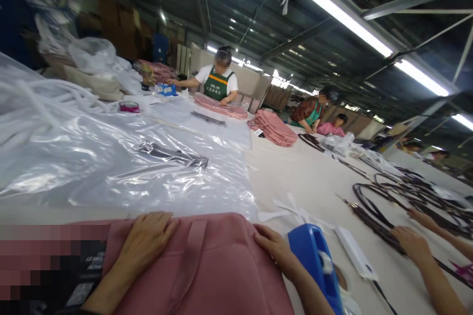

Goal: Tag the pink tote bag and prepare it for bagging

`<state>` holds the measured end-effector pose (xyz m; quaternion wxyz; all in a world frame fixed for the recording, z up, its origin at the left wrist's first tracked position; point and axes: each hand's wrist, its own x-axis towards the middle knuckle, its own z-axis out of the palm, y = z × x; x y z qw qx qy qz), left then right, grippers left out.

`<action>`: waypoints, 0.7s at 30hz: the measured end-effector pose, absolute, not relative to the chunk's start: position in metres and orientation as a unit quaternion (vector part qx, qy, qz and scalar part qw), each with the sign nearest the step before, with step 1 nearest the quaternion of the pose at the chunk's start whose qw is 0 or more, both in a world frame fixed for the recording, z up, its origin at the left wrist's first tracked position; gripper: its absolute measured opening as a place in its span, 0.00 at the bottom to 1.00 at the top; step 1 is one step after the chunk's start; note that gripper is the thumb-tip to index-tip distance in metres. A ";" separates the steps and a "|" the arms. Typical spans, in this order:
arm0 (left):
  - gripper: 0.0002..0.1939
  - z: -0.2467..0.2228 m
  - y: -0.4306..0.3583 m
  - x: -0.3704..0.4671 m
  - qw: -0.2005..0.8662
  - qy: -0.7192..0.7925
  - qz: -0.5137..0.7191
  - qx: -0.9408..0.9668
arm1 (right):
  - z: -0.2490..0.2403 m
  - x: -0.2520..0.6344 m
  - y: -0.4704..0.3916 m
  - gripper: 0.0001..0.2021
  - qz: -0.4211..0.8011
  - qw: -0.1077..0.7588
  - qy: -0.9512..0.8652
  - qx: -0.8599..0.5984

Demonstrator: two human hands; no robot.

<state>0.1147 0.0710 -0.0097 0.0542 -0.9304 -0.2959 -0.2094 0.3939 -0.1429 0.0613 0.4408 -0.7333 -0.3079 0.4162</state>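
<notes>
Fingers of both hands lie flat and slightly spread on the pink bag [207, 266] at the near table edge: left hand [146, 241] left, right hand [275, 248] beside a blue tape dispenser [314, 261].

Tape dispenser [314, 261] right of bag [207, 266]

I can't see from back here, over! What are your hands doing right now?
Left hand and right hand both flat on pink bag. Blue tape dispenser beside right hand. Co-worker's hands on dark cords, farther right.
</notes>
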 end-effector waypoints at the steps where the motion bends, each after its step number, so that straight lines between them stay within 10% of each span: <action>1: 0.19 -0.012 0.072 0.115 0.058 -0.294 -0.213 -0.930 | 0.061 0.395 -0.132 0.32 0.451 0.445 -0.317 -0.706; 9: 0.18 -0.003 0.070 0.117 -0.039 -0.344 -0.211 -0.914 | 0.061 0.417 -0.105 0.23 0.609 0.380 -0.313 -0.622; 21: 0.19 -0.021 0.077 0.106 -0.144 -0.365 -0.274 -0.878 | 0.061 0.419 -0.102 0.17 0.518 0.320 -0.310 -0.730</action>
